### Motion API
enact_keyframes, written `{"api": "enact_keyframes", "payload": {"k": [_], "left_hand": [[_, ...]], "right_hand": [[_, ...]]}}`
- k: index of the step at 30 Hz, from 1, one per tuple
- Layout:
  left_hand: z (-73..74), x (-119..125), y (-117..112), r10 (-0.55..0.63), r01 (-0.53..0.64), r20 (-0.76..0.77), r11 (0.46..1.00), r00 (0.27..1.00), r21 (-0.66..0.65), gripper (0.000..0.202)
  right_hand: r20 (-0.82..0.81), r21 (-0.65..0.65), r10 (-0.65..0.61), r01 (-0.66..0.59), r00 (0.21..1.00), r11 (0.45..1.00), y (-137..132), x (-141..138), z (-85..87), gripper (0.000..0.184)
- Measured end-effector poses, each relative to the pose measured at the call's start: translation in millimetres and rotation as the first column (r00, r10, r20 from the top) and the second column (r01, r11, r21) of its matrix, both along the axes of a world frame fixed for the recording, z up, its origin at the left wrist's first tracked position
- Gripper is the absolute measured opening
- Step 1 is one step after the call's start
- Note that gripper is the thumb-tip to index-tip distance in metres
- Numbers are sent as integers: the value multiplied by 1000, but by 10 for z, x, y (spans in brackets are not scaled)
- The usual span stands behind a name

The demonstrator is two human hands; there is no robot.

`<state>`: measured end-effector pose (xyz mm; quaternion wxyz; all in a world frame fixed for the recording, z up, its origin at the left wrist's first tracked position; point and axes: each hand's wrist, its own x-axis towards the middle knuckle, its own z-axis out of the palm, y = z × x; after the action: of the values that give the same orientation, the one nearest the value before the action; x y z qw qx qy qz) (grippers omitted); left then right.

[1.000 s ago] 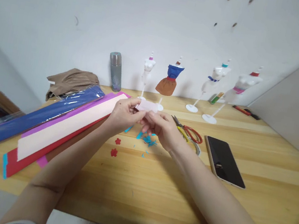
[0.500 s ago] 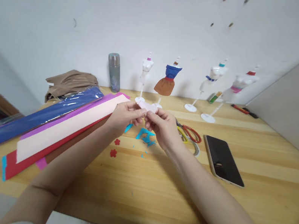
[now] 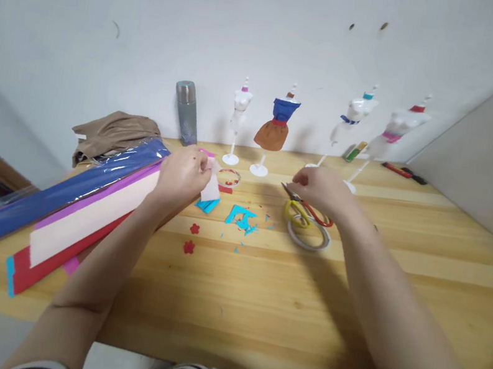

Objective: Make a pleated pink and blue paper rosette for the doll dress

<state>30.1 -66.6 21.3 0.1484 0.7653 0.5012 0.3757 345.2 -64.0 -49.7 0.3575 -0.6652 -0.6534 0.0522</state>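
My left hand point(image 3: 182, 178) pinches a small pale pink paper piece point(image 3: 212, 189) just above the wooden table point(image 3: 257, 287), beside the long sheets of coloured paper point(image 3: 82, 207). My right hand point(image 3: 321, 191) has reached right and hovers over the scissors point(image 3: 305, 212) with red and yellow handles, fingers curled down at the blades end; I cannot see whether it grips them. A tape ring point(image 3: 308, 236) lies under the scissors. Blue paper scraps point(image 3: 241, 218) and two red paper flowers point(image 3: 191, 237) lie between my hands.
Several small white mannequins on stands point(image 3: 238, 120) line the back wall, one in a blue and brown dress point(image 3: 275, 127). A grey flask point(image 3: 186, 113), a brown cloth point(image 3: 113, 131) and a red bracelet point(image 3: 229, 176) sit at the back. My forearm hides the phone.
My hands have separated: the right let go of the pink piece and moved right to the scissors, while the left moved slightly left, keeping the piece. The view tilted down a little.
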Motion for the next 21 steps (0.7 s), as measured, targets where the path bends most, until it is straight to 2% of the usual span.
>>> {"api": "enact_keyframes", "payload": {"k": [1,2,3,5,7,8,12,14,17,18,21], "left_hand": [[50,-43,-1,27,-25,-82,999,996,22,33],[95,-87,0,-10,7,-142,1000,990,-19,34],[133,-132,4,-94,79,-161,992,983,-100,33],[185,-215,19,-318,284,-75,912,945,-296,25],[201,-267,40,-435,395,-11,827,900,-400,20],[195,-277,50,-443,396,-24,823,896,-408,20],[116,-228,77,-282,222,-219,939,934,-263,26],[83,-187,76,-238,167,-307,957,922,-239,25],[71,-153,59,-235,132,-397,954,887,-269,25],[74,-150,53,-233,126,-407,954,884,-271,26],[86,-151,41,-213,118,-385,959,898,-257,28]], "right_hand": [[19,-17,-22,22,1000,1000,34,119,-104,38],[36,-38,-38,39,999,999,54,211,-208,46],[51,-60,-47,50,998,997,62,276,-305,52],[71,-85,-62,68,996,994,51,340,-461,58],[87,-105,-80,89,993,990,30,344,-549,58],[97,-123,-90,101,991,987,22,333,-568,56],[144,-238,-131,163,981,957,11,238,-542,41],[169,-303,-156,202,973,931,7,167,-503,29],[181,-364,-181,237,967,901,-24,54,-422,7],[173,-364,-193,244,966,899,-42,21,-384,6],[111,-311,-224,248,968,918,-106,-50,-226,32]]}}
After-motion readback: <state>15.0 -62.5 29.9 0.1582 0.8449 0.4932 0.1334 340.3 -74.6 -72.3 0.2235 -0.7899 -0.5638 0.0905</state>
